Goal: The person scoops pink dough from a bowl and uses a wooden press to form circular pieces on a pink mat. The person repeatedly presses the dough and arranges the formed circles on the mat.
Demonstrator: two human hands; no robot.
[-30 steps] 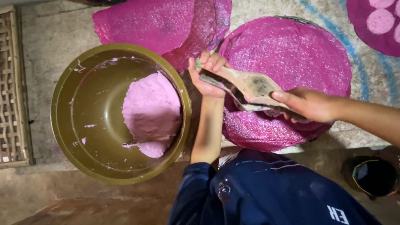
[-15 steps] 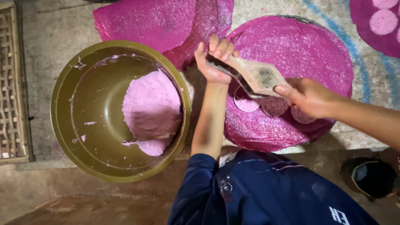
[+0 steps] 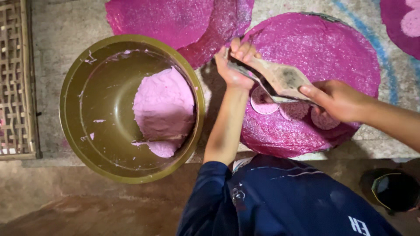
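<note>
A flat wooden paddle [image 3: 280, 78] is gripped at both ends: my left hand [image 3: 234, 65] holds its far tip, my right hand [image 3: 337, 100] its near end. It hovers above a round tray covered in magenta mesh [image 3: 332, 48]. Three small pink dough discs [image 3: 262, 102] lie on the mesh under the paddle. To the left, a wide olive-green bowl [image 3: 78, 113] holds a mound of pink dough [image 3: 164, 109].
More magenta mesh sheets [image 3: 175, 17] lie beyond the bowl. A woven bamboo rack [image 3: 15, 78] stands at the far left. Another mesh tray with pale discs [image 3: 402, 22] is at the top right. A dark round container [image 3: 389, 190] sits at the lower right.
Both hands moved the paddle farther up over the mesh tray. Pink dough discs that were not there a second ago now lie on the mesh beneath it.
</note>
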